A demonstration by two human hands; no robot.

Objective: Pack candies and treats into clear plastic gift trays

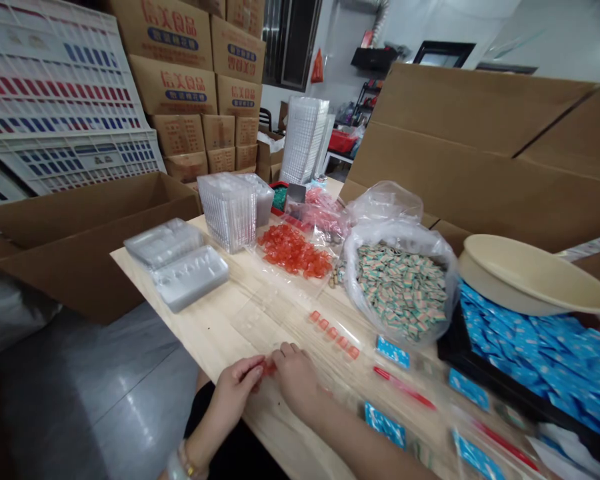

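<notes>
My left hand (239, 381) is closed in a pinch at the near edge of the wooden table (220, 333). Between its fingertips and my right hand (296, 379) is a small see-through orange-red plastic piece (269, 366). The right fingers curl against it and partly hide it. Just beyond the hands, a short row of similar orange pieces (334, 335) lies in a clear plastic tray. Farther back, a loose pile of orange-red pieces (295, 252) rests on clear plastic. Under my right forearm and to its right are blue packets (385, 424) and a red stick-like item (404, 387) in clear trays.
A clear bag of small printed packets (400, 290) stands right of the pile. Blue packets (535, 353) fill a black tray beneath a cream basin (535, 273). Stacked clear trays (227, 210) stand at the back left. Cardboard boxes (175, 87) rise behind; an open carton (90, 247) sits left.
</notes>
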